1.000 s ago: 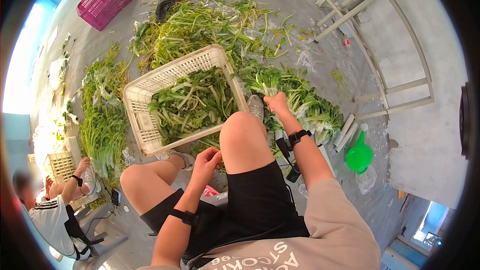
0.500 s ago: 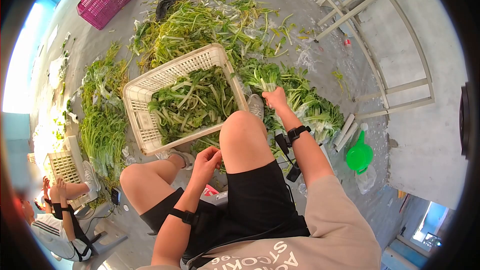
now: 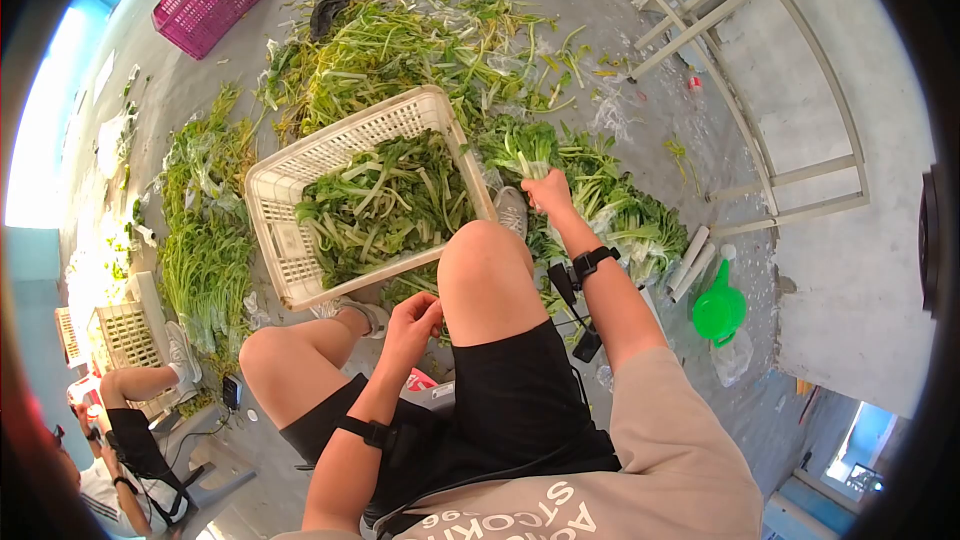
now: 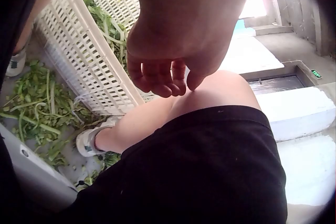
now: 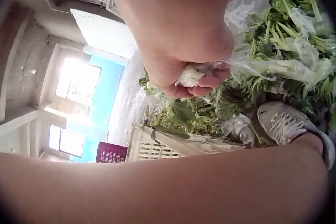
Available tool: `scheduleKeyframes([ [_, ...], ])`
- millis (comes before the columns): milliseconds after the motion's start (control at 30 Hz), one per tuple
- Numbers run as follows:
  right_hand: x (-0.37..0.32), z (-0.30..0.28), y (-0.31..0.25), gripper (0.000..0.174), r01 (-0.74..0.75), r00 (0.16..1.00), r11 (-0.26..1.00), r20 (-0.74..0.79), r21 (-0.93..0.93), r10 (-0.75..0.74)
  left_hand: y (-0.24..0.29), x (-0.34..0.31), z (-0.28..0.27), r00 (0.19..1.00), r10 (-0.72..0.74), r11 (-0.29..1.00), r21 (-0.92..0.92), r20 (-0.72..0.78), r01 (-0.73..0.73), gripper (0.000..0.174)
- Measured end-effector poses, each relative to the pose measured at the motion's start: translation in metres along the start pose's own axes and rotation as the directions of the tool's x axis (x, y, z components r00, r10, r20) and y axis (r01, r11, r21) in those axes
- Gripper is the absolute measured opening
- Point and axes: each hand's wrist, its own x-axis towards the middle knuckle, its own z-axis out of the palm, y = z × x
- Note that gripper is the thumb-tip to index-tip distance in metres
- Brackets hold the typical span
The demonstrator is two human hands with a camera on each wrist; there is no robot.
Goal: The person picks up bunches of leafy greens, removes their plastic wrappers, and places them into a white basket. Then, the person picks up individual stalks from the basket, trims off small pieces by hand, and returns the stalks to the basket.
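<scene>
While another person point(image 3: 105, 490) sat at the far left near a cream slatted crate point(image 3: 125, 335), a long strip of greens point(image 3: 205, 250) lay on the floor, with a purple crate point(image 3: 215, 0) beyond it. Next came a white crate point(image 3: 278, 230), its lattice walls surrounding loose leaves and cut stalks point(image 3: 390, 205); behind it spread a broad yellow-green heap point(image 3: 390, 60). Of my 2 hands, the left hand point(image 3: 410, 328) hung beside my right knee point(image 3: 490, 265), fingers loosely curled and holding nothing; I could not tell whether it touched the knee. Between the white crate and my other hand showed a pale shoe point(image 3: 511, 210). My right hand point(image 3: 548, 192) was closed firmly round the pale stalk end of a leafy bunch point(image 3: 530, 148), clear film showing at the grip and the leaves pointing away from me. To its right lay a pile of greens point(image 3: 640, 225) with more clear film, then pale tubes point(image 3: 690, 270), a green plastic vessel point(image 3: 720, 310) and a metal frame point(image 3: 795, 178) near the wall.
</scene>
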Motion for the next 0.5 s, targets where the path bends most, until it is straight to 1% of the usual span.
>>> scheduleKeyframes([
  [33,0.005,0.002,0.002,0.030,0.000,1.000,1.000,0.000,0.000,0.000,0.000,0.000,0.000,1.000,-0.002,1.000,-0.001,-0.001,0.002,0.021],
  [100,0.013,0.007,0.006,0.023,0.055,0.997,0.998,-0.060,-0.003,-0.055,-0.001,0.000,0.000,1.000,-0.004,1.000,-0.006,0.000,0.004,0.020],
  [200,0.019,0.012,0.005,0.023,0.069,0.994,0.997,-0.088,0.016,-0.067,0.003,-0.001,0.002,1.000,-0.008,1.000,-0.008,0.005,0.008,0.020],
  [233,0.018,0.012,0.001,0.023,0.070,0.994,0.997,-0.089,0.016,-0.068,0.004,-0.002,0.002,1.000,-0.008,1.000,-0.008,0.003,0.008,0.019],
  [300,0.016,0.012,-0.008,0.021,0.028,0.999,1.000,-0.035,0.002,-0.028,0.004,-0.001,0.001,1.000,-0.008,1.000,-0.009,0.002,0.008,0.019],
  [433,0.019,0.016,-0.018,0.020,0.025,1.000,0.999,-0.017,-0.026,-0.025,0.000,0.000,0.000,1.000,0.001,1.000,-0.022,0.005,-0.001,0.018],
  [467,0.024,0.016,-0.018,0.039,0.050,0.999,0.999,0.008,-0.002,-0.050,0.000,0.001,0.000,1.000,0.001,1.000,-0.023,0.005,-0.001,0.018],
  [500,0.029,0.017,-0.018,0.066,0.075,0.997,0.997,0.033,0.023,-0.076,0.000,0.001,0.000,1.000,0.000,1.000,-0.018,0.004,0.000,0.018],
])
